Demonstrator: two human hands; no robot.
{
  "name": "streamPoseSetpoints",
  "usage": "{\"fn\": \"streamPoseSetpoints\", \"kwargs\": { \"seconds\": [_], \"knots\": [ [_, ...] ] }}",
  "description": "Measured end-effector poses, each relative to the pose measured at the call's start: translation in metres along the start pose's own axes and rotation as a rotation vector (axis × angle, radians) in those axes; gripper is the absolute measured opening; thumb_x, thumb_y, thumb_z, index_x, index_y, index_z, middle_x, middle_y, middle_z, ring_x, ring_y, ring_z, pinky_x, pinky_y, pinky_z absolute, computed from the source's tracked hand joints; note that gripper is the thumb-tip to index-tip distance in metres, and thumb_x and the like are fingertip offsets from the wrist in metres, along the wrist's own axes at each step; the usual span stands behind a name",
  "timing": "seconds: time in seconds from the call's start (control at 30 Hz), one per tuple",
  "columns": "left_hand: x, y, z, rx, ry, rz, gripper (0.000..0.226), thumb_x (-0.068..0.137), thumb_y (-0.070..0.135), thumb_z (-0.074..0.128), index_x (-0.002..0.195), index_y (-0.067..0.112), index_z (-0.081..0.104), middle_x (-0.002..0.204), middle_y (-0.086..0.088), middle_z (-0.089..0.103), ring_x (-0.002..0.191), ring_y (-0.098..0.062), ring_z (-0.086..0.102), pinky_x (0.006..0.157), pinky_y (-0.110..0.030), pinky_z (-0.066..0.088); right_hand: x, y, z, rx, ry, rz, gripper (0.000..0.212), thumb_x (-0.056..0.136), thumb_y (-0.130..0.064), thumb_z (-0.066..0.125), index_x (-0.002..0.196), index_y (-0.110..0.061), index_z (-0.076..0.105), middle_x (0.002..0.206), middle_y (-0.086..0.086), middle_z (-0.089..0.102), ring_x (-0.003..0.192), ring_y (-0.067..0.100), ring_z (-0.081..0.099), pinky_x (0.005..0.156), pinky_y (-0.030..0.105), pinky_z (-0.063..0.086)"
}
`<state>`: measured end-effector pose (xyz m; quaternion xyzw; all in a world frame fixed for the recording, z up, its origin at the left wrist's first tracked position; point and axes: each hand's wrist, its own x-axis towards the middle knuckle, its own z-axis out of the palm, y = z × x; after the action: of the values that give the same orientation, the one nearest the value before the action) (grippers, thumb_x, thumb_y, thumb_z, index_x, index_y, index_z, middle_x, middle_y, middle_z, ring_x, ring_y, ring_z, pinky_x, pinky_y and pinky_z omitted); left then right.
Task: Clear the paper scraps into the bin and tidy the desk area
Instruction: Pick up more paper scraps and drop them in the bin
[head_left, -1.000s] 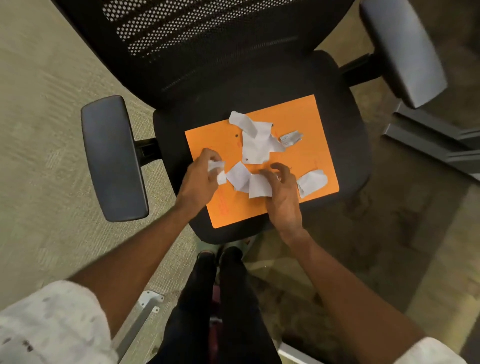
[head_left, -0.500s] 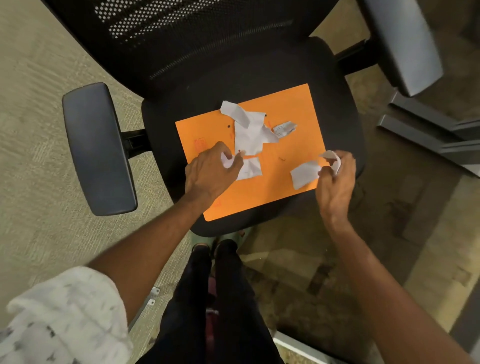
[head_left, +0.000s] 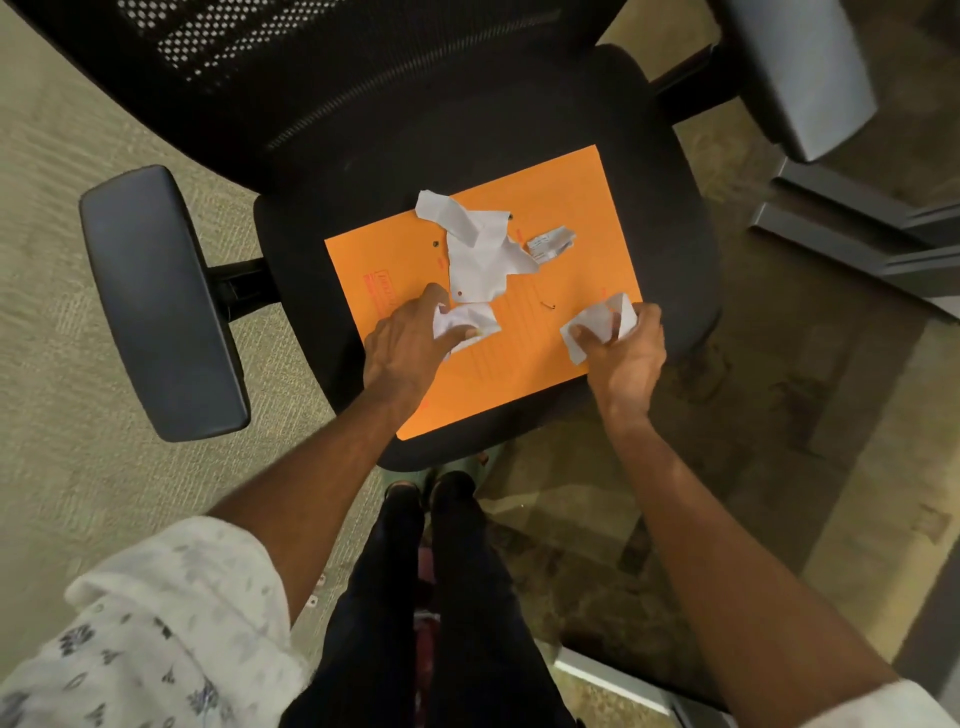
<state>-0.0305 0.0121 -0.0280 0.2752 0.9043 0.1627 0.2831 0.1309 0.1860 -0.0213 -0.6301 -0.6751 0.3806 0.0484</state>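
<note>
An orange envelope (head_left: 571, 208) lies flat on the black seat of an office chair (head_left: 675, 270). On it rest a large torn white scrap (head_left: 480, 249) and a small crumpled printed scrap (head_left: 550, 243). My left hand (head_left: 402, 345) is closed around crumpled white scraps (head_left: 467, 319) at the envelope's left middle. At the envelope's right edge, my right hand (head_left: 626, 348) grips another white scrap (head_left: 597, 322). A tiny dark speck (head_left: 548, 305) lies between the hands. No bin is in view.
The chair's left armrest (head_left: 161, 301) juts out at the left, the right armrest (head_left: 800, 73) at the top right. Grey metal furniture legs (head_left: 857, 228) stand on the carpet to the right. My dark-trousered legs (head_left: 441, 597) stand just before the seat.
My right hand has left the middle scraps, moved to the envelope's right edge and gathered the scrap there into its fingers. My left hand has closed on more scraps, which are now bunched.
</note>
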Motion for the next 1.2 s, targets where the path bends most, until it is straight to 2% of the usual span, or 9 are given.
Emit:
{"fn": "streamPoseSetpoints", "kwargs": {
  "seconds": [0.2, 0.33, 0.4, 0.5, 0.67, 0.77, 0.87, 1.03, 1.2],
  "knots": [
    [0.007, -0.011, 0.002, -0.086, -0.086, 0.060, 0.022, 0.096, 0.053, 0.058, 0.092, 0.034, 0.049, 0.088, 0.007, 0.065, 0.087, -0.018, 0.061, 0.070, -0.032, 0.039, -0.008, -0.005, 0.003, 0.046, -0.038, 0.032, 0.046, 0.088, -0.020, 0.076, 0.125, -0.016, 0.050, 0.109, 0.007, 0.066, 0.096, 0.023, 0.066, 0.083, 0.042, 0.059],
    [0.002, -0.013, 0.003, -0.154, -0.095, 0.139, 0.017, 0.100, 0.036, 0.060, 0.090, 0.025, 0.052, 0.086, 0.007, 0.056, 0.083, -0.017, 0.056, 0.067, -0.030, 0.035, -0.016, -0.005, 0.001, 0.146, -0.077, 0.063, 0.048, 0.088, -0.024, 0.077, 0.129, -0.014, 0.054, 0.108, 0.001, 0.066, 0.089, 0.010, 0.063, 0.075, 0.021, 0.057],
    [-0.001, -0.014, 0.001, -0.208, -0.109, 0.145, 0.020, 0.097, 0.034, 0.064, 0.087, 0.022, 0.051, 0.086, 0.004, 0.057, 0.083, -0.020, 0.056, 0.066, -0.032, 0.037, -0.025, -0.007, 0.003, 0.224, -0.122, 0.070, 0.052, 0.086, -0.028, 0.079, 0.131, -0.018, 0.055, 0.113, -0.002, 0.065, 0.097, 0.008, 0.063, 0.075, 0.014, 0.052],
    [-0.007, -0.016, -0.002, -0.268, -0.067, 0.037, 0.040, 0.082, 0.048, 0.079, 0.091, 0.022, 0.050, 0.091, 0.001, 0.061, 0.086, -0.020, 0.056, 0.067, -0.037, 0.043, -0.043, -0.011, 0.010, 0.372, -0.244, 0.032, 0.054, 0.083, -0.029, 0.083, 0.130, -0.023, 0.057, 0.121, -0.002, 0.067, 0.110, 0.013, 0.064, 0.088, 0.026, 0.056],
    [-0.019, -0.018, -0.003, -0.205, -0.010, -0.089, 0.065, 0.073, 0.059, 0.082, 0.115, 0.025, 0.045, 0.104, 0.001, 0.060, 0.094, -0.020, 0.055, 0.072, -0.040, 0.049, -0.062, -0.016, 0.025, 0.403, -0.436, -0.014, 0.043, 0.085, -0.037, 0.080, 0.123, -0.021, 0.065, 0.108, -0.001, 0.072, 0.101, 0.014, 0.068, 0.085, 0.032, 0.059],
    [-0.021, -0.019, -0.004, -0.144, -0.009, -0.062, 0.050, 0.090, 0.055, 0.067, 0.125, 0.027, 0.045, 0.115, -0.002, 0.060, 0.101, -0.024, 0.059, 0.078, -0.043, 0.051, -0.066, -0.015, 0.025, 0.401, -0.454, 0.034, 0.030, 0.089, -0.035, 0.076, 0.114, -0.020, 0.068, 0.100, 0.003, 0.072, 0.094, 0.016, 0.067, 0.083, 0.037, 0.057],
    [-0.024, -0.021, -0.007, -0.147, -0.022, -0.047, 0.042, 0.098, 0.046, 0.059, 0.131, 0.024, 0.045, 0.121, -0.005, 0.058, 0.101, -0.026, 0.059, 0.078, -0.043, 0.051, -0.066, -0.011, 0.019, 0.402, -0.461, 0.031, 0.023, 0.092, -0.034, 0.073, 0.110, -0.021, 0.068, 0.097, 0.004, 0.071, 0.085, 0.009, 0.063, 0.076, 0.028, 0.054],
    [-0.029, -0.024, -0.008, -0.168, -0.011, 0.053, 0.019, 0.101, 0.032, 0.055, 0.115, 0.019, 0.057, 0.114, -0.001, 0.063, 0.099, -0.019, 0.061, 0.079, -0.042, 0.052, -0.059, -0.001, 0.005, 0.389, -0.463, 0.017, 0.028, 0.095, -0.034, 0.069, 0.118, -0.018, 0.066, 0.097, 0.001, 0.070, 0.089, 0.008, 0.063, 0.076, 0.022, 0.052],
    [-0.034, -0.023, -0.005, -0.151, 0.022, 0.105, 0.015, 0.098, 0.020, 0.060, 0.110, 0.014, 0.064, 0.111, 0.000, 0.063, 0.101, -0.017, 0.061, 0.084, -0.039, 0.052, -0.057, 0.009, 0.000, 0.376, -0.432, 0.023, 0.026, 0.096, -0.034, 0.067, 0.115, -0.017, 0.067, 0.090, -0.007, 0.067, 0.079, -0.001, 0.061, 0.066, 0.012, 0.046]
  ]
}}
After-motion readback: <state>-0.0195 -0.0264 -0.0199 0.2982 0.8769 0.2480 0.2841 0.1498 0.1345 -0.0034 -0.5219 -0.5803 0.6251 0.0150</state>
